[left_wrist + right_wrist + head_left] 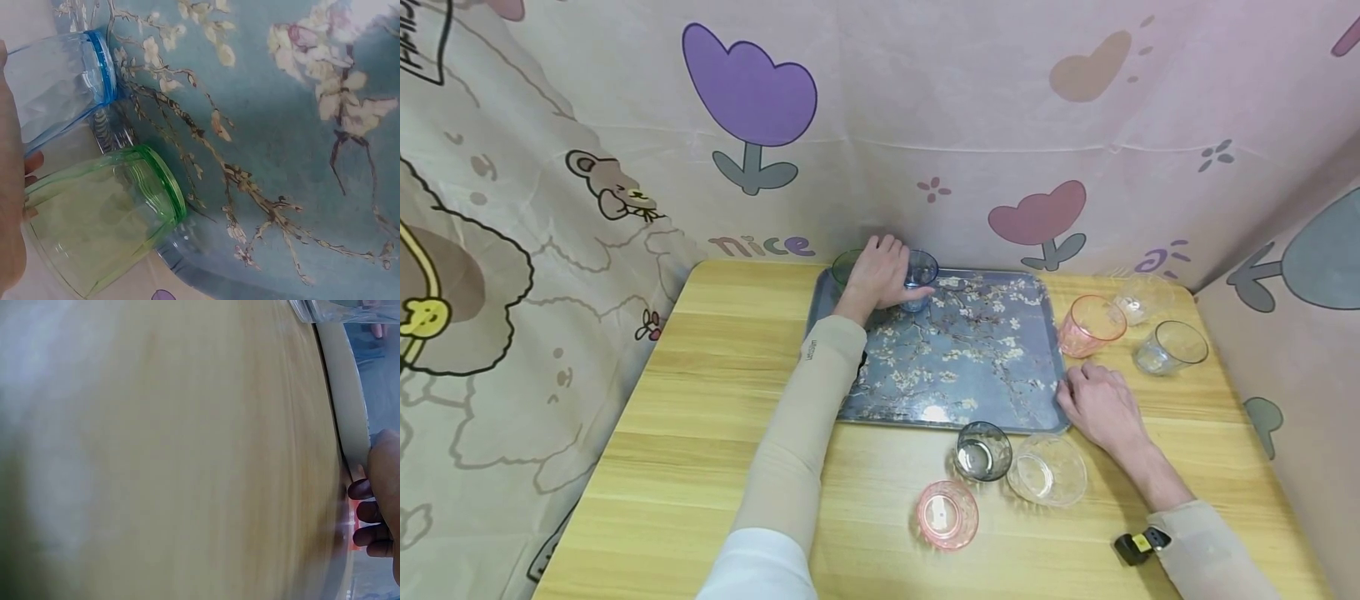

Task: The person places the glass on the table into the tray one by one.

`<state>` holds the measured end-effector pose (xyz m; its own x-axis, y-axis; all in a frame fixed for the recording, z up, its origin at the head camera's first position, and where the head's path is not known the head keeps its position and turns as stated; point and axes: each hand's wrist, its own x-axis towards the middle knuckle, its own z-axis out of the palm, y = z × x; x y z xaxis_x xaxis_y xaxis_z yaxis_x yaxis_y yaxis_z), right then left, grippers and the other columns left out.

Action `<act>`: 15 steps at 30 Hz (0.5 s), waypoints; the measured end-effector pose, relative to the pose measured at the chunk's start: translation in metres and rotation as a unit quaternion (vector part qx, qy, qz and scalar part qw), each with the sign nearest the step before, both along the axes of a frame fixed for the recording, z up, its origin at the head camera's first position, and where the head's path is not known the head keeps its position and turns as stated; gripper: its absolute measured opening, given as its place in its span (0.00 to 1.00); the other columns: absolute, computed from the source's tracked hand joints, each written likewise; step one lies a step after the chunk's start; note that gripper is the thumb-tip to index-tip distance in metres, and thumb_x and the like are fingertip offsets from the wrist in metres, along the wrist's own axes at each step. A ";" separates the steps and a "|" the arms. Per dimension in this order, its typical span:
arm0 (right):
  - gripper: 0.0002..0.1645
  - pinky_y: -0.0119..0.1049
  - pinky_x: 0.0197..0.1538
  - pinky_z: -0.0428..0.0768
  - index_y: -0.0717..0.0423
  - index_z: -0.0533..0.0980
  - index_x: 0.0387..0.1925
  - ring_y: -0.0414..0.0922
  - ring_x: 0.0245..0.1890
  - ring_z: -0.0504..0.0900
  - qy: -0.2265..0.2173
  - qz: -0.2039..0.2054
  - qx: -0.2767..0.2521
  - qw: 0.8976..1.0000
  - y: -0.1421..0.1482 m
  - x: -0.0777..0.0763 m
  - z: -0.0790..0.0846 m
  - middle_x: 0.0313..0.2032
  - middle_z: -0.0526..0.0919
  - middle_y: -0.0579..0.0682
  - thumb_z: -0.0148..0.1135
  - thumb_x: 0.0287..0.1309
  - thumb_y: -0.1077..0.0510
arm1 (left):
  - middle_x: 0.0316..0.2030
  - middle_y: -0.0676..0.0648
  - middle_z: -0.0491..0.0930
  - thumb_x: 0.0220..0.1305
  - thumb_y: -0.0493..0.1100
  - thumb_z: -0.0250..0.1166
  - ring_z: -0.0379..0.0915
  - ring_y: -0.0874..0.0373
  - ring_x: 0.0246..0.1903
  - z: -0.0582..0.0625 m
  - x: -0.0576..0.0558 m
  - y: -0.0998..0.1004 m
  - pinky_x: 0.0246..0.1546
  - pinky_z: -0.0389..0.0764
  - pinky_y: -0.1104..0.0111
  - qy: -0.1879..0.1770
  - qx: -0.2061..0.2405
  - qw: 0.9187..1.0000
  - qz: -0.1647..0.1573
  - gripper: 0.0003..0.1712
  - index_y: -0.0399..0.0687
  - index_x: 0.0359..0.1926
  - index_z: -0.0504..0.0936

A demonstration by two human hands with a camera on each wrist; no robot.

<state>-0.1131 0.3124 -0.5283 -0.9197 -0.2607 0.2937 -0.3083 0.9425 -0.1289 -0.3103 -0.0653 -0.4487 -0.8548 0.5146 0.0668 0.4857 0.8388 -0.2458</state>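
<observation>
A blue-tinted glass (pixel 921 271) stands at the back left of the patterned tray (pixel 970 367). My left hand (pixel 877 275) holds it, thumb across its front and fingers on its left side. Just left of these fingers, a green-tinted glass (pixel 106 219) stands in the tray's back corner, partly hidden by the hand in the head view. My right hand (pixel 1101 404) rests at the tray's right front corner, its thumb against the rim. In the right wrist view its loosely bent fingers (pixel 370 532) hang beside the tray edge.
Right of the tray stand a pink glass (pixel 1092 327), a clear glass (pixel 1142 300) and a greyish glass (pixel 1171 348). Along the tray's front are a dark grey glass (pixel 983 452), a clear glass (pixel 1047 471) and a pink glass (pixel 947 515). A printed curtain (pixel 880 108) borders the table.
</observation>
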 end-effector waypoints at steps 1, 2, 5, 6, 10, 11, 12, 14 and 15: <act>0.13 0.56 0.43 0.75 0.61 0.79 0.33 0.58 0.33 0.80 0.000 0.000 0.000 1.000 0.000 0.000 0.000 0.27 0.80 0.56 0.58 0.68 0.55 | 0.57 0.41 0.80 0.65 0.87 0.44 0.71 0.46 0.60 0.000 0.000 0.000 0.66 0.71 0.52 -0.002 0.002 1.000 0.001 0.57 0.39 0.61 0.77; 0.12 0.56 0.43 0.76 0.61 0.79 0.33 0.58 0.33 0.80 0.001 0.000 0.000 1.000 0.000 0.000 0.000 0.27 0.79 0.56 0.58 0.68 0.55 | 0.57 0.41 0.80 0.65 0.86 0.45 0.71 0.46 0.60 0.000 0.000 0.001 0.66 0.71 0.52 -0.004 0.005 1.000 0.001 0.57 0.39 0.61 0.77; 0.12 0.56 0.42 0.76 0.60 0.79 0.32 0.58 0.33 0.80 0.003 0.000 0.000 1.000 -0.001 0.000 0.000 0.27 0.79 0.55 0.58 0.68 0.55 | 0.57 0.41 0.80 0.65 0.86 0.45 0.71 0.46 0.60 0.001 0.001 0.001 0.66 0.71 0.52 -0.006 0.008 1.000 0.001 0.57 0.38 0.61 0.77; 0.12 0.56 0.42 0.76 0.60 0.79 0.32 0.58 0.33 0.80 0.004 0.000 -0.001 1.000 -0.001 0.001 0.000 0.27 0.79 0.55 0.58 0.68 0.55 | 0.57 0.41 0.80 0.64 0.87 0.44 0.71 0.46 0.60 0.001 0.001 0.001 0.66 0.71 0.52 -0.006 0.006 1.000 0.001 0.57 0.39 0.61 0.77; 0.12 0.56 0.43 0.75 0.60 0.78 0.31 0.59 0.33 0.80 0.007 0.000 -0.003 1.000 -0.001 0.000 0.000 0.27 0.79 0.55 0.58 0.67 0.55 | 0.57 0.42 0.81 0.63 0.89 0.43 0.72 0.47 0.60 0.001 0.001 0.001 0.66 0.72 0.53 -0.003 0.002 1.000 0.000 0.59 0.40 0.61 0.77; 0.12 0.56 0.43 0.75 0.60 0.78 0.31 0.59 0.34 0.80 0.008 0.000 -0.003 1.000 -0.001 0.000 0.000 0.27 0.79 0.55 0.58 0.67 0.55 | 0.57 0.42 0.81 0.62 0.89 0.44 0.72 0.47 0.60 0.001 0.000 0.001 0.66 0.72 0.53 -0.003 0.003 1.000 -0.001 0.59 0.40 0.60 0.77; 0.12 0.56 0.44 0.75 0.60 0.78 0.31 0.60 0.34 0.80 0.008 0.001 -0.003 1.000 -0.001 0.000 -0.001 0.27 0.79 0.56 0.58 0.67 0.56 | 0.56 0.42 0.81 0.62 0.89 0.44 0.72 0.47 0.60 0.001 0.000 0.001 0.66 0.72 0.53 -0.002 0.002 1.000 -0.001 0.59 0.40 0.60 0.77; 0.12 0.56 0.44 0.75 0.60 0.78 0.31 0.60 0.34 0.80 0.009 0.001 -0.003 1.000 -0.001 0.000 -0.001 0.27 0.79 0.56 0.58 0.67 0.56 | 0.56 0.42 0.81 0.62 0.89 0.45 0.72 0.47 0.59 0.001 0.000 0.002 0.65 0.72 0.53 -0.002 0.006 1.000 -0.004 0.58 0.40 0.60 0.78; 0.12 0.56 0.44 0.75 0.60 0.78 0.31 0.60 0.34 0.80 0.009 0.001 -0.003 1.000 -0.001 0.000 -0.001 0.27 0.79 0.56 0.58 0.67 0.56 | 0.55 0.42 0.81 0.62 0.89 0.46 0.72 0.47 0.59 0.001 0.000 0.002 0.65 0.72 0.53 -0.003 0.008 1.000 -0.006 0.58 0.40 0.60 0.78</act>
